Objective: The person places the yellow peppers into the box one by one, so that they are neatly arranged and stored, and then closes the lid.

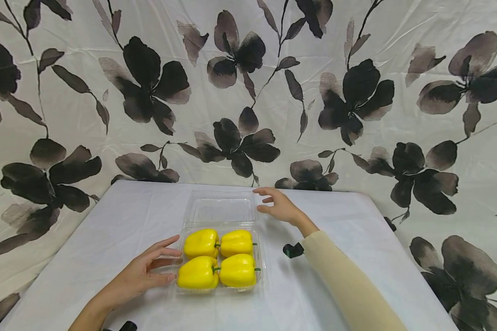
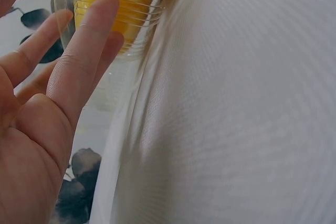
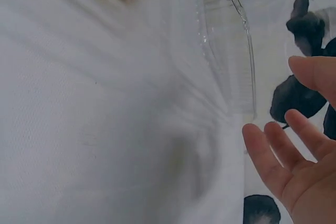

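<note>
A clear plastic clamshell box lies on the table with its lid folded back, away from me. Several yellow bell peppers with green stems sit in its base in two rows. At the base's left side is my left hand, fingers spread and extended; the left wrist view shows fingertips close by the ribbed wall, contact unclear. My right hand reaches beside the lid's far right corner, fingers loosely extended. In the right wrist view a small gap separates those fingers from the lid edge.
A white cloth covers the table. Behind it hangs a white backdrop with dark flowers. A black strap or device is at the right wrist, and another dark piece shows near the left wrist.
</note>
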Motion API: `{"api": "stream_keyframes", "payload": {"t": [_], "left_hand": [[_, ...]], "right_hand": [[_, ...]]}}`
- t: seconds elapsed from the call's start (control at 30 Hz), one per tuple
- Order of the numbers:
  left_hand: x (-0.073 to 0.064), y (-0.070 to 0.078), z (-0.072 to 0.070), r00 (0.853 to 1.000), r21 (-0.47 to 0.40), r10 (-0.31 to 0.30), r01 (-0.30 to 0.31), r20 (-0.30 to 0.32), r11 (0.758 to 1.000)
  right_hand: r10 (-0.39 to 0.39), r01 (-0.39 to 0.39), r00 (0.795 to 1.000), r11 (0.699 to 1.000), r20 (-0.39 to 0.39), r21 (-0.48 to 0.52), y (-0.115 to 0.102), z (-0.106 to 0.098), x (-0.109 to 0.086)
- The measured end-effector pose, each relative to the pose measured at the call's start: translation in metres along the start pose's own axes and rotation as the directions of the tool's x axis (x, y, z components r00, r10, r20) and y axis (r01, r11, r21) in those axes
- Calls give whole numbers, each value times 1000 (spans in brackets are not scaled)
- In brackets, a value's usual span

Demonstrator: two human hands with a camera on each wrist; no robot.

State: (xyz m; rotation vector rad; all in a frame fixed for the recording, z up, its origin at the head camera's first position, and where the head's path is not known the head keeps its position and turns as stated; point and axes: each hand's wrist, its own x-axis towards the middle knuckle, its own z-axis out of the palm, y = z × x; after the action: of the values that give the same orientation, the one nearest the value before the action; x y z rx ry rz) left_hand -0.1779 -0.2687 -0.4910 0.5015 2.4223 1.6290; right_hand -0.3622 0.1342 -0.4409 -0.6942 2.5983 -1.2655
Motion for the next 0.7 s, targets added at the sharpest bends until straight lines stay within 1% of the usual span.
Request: {"api": "stream_keyframes", "payload": {"t": [0.17, 0.33, 0.47, 0.7], "left_hand": [[0, -1, 0, 1000, 7, -2, 2, -1, 1000], [0, -1, 0, 1000, 6, 3, -3, -1, 1000], [0, -1, 1, 1000, 9, -9, 9, -6, 1000], [0, -2, 0, 1000, 11, 2, -2, -8, 1000]], "right_hand": [[47, -47, 999, 997, 2, 61, 4, 3, 1], [103, -102, 995, 983, -1, 153, 9, 7, 4], [111, -110, 994, 972, 6, 208, 14, 9, 4], [110, -110, 994, 966, 11, 235, 20, 15, 6]]}}
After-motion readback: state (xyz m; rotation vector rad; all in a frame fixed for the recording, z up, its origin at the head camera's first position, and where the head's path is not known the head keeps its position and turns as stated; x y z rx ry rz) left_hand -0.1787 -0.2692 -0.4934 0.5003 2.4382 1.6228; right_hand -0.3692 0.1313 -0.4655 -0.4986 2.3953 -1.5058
